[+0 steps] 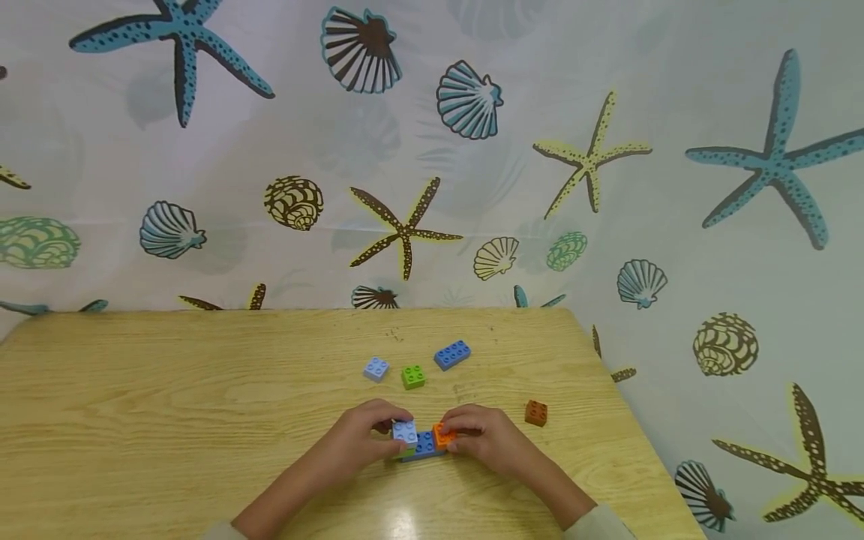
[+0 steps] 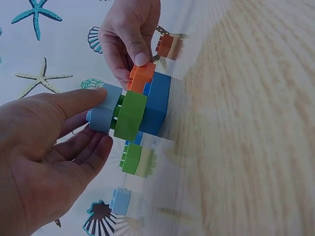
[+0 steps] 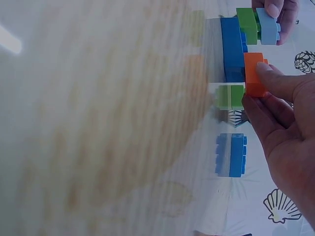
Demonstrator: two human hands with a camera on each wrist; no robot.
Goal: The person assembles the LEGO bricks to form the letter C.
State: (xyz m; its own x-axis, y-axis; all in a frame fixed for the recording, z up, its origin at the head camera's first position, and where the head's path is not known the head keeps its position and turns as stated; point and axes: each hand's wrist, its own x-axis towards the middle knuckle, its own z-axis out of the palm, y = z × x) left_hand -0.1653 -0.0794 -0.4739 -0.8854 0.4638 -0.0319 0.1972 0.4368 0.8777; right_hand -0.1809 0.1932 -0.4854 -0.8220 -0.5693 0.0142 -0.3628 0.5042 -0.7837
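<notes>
Pinching a light blue brick (image 1: 405, 432) atop a green brick (image 2: 130, 116) on a blue brick (image 3: 232, 51), the left hand (image 1: 364, 437) faces the right hand (image 1: 487, 436), which pinches an orange brick (image 3: 253, 76) perhaps seated at the opposite end.

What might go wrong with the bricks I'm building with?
The light-blue square plastic brick in your left fingers might pop off: a gap with studs shows between it and the green square plastic brick underneath, so it doesn't look fully pressed down.

The orange square plastic brick in your right fingers seems to stick out past the long blue plastic brick's end, so pushing there could tip everything.
</notes>
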